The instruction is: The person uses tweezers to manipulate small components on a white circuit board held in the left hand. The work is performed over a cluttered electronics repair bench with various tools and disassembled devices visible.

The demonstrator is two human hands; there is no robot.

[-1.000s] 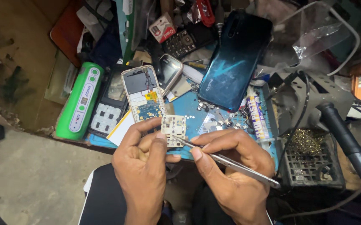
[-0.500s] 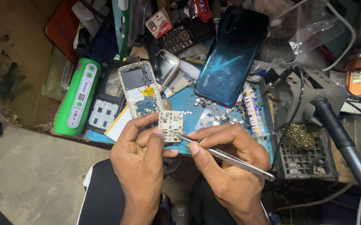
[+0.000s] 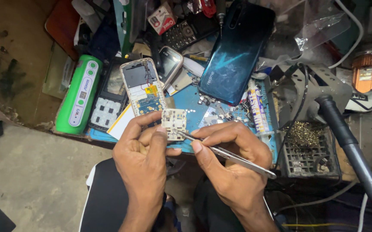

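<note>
At the near edge of the blue mat [image 3: 194, 112], the left hand [image 3: 145, 159] pinches a small pale keypad board [image 3: 174, 123] between thumb and fingertips, holding it upright just above the mat's edge. The right hand [image 3: 233, 165] pinches metal tweezers [image 3: 226, 155] between thumb and forefinger, the other fingers curled close; the tip touches the board's lower right corner, and the handle runs off to the right past the palm. Just beyond the board lies an opened phone [image 3: 143, 87] with its circuit showing, a keypad frame [image 3: 107, 105] to its left, and a green case [image 3: 79, 99] further left. Far right of these, a dark teal phone back [image 3: 237, 51] lies tilted. On the right sits brass wool [image 3: 303, 135] in a black holder, with a black hose [image 3: 353, 148] beside it.
</note>
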